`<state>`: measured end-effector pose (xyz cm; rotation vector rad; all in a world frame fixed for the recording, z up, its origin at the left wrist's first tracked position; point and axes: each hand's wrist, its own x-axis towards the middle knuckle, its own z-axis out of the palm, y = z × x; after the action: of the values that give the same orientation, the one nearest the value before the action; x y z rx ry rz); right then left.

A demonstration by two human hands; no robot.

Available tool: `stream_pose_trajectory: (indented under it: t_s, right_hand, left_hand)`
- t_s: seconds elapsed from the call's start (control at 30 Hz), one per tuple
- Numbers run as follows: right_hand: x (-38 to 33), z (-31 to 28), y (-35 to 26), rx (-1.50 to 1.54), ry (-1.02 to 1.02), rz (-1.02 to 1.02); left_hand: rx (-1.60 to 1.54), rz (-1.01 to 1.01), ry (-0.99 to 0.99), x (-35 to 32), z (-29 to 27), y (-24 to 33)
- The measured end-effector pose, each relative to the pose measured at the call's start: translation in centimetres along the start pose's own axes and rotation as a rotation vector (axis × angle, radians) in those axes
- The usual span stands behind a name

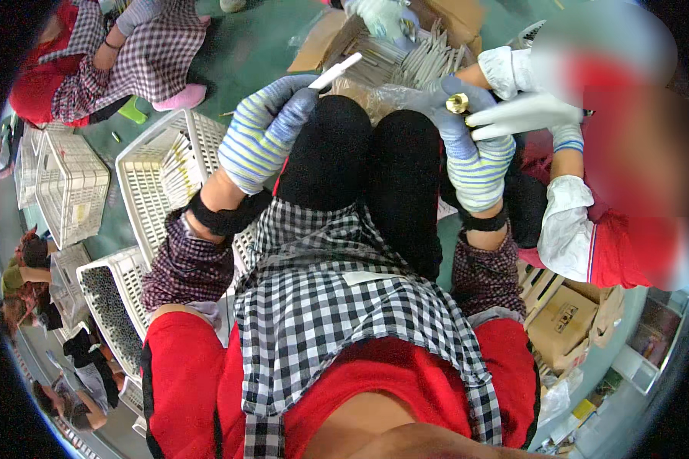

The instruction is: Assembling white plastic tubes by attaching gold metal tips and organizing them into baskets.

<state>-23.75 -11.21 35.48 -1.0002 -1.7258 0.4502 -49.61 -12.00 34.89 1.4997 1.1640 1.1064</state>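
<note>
While I watch remotely, left hand [266,131]: closed on white stick [337,71], by the knee [337,126].
Right hand [475,157]: clamped on brass-coloured piece [457,103] (far end unclear).
Gloves [478,180]: I'd pinch lightly, tip clear.

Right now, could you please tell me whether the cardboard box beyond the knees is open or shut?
Open: the cardboard box has its flaps spread, with white sticks showing inside.
</note>
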Motion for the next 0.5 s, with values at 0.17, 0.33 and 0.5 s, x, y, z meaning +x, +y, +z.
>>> stream_pose_trajectory:
  t_s: [0.17, 0.33, 0.5]
  right_hand:
    - [2.7, -0.2, -0.2, -0.403, -0.118, -0.431]
    - [3.1, 0.1, -1.1, -0.643, -0.101, -0.638]
    - [3.0, 0.0, -1.4, -0.701, -0.146, -0.668]
  left_hand:
    - [0.188, 0.064, -0.101, -0.9, -1.4, 1.7]
    - [0.313, 0.171, -0.157, -1.0, -1.6, 2.7]
    - [0.377, 0.212, -0.203, -1.1, -2.0, 2.7]
